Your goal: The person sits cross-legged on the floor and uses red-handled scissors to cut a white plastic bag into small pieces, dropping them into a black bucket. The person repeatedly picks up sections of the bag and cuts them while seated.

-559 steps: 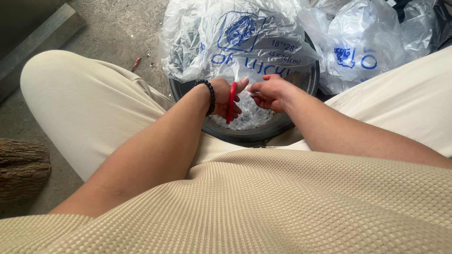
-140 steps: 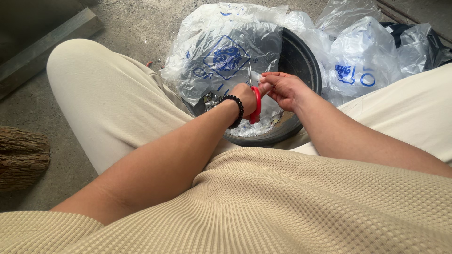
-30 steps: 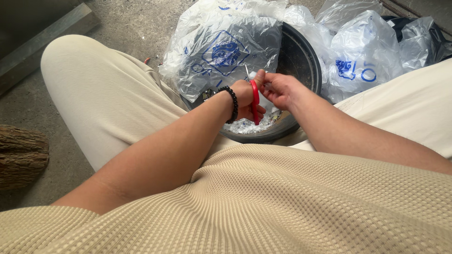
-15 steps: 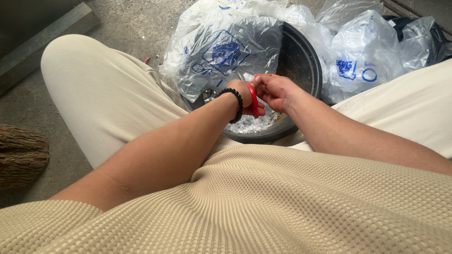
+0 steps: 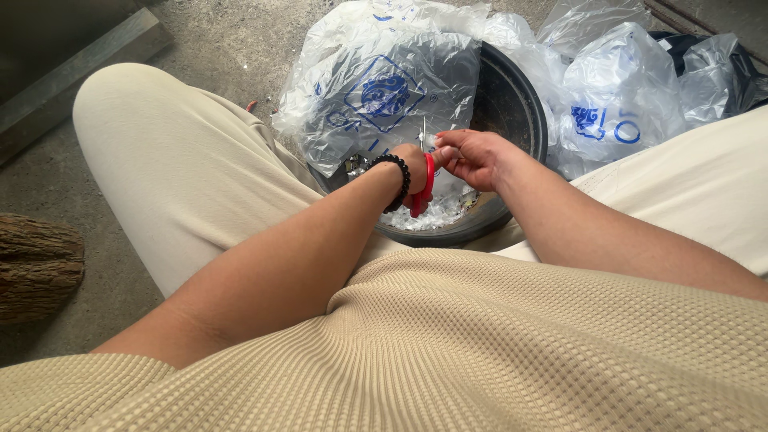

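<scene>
My left hand, with a black bead bracelet on its wrist, is closed around red-handled scissors whose thin blades point up. My right hand pinches a small pale item at the blade tips; what it is cannot be made out. Both hands hover over a round black basin holding small white cut pieces.
Clear plastic bags with blue print drape over the basin's far side, with more bags to the right. My beige trouser legs flank the basin. A brown log lies at left, and a concrete slab sits at upper left.
Over the last second my hands stay together above the basin, shifting only slightly. The scissors remain in my left hand.
</scene>
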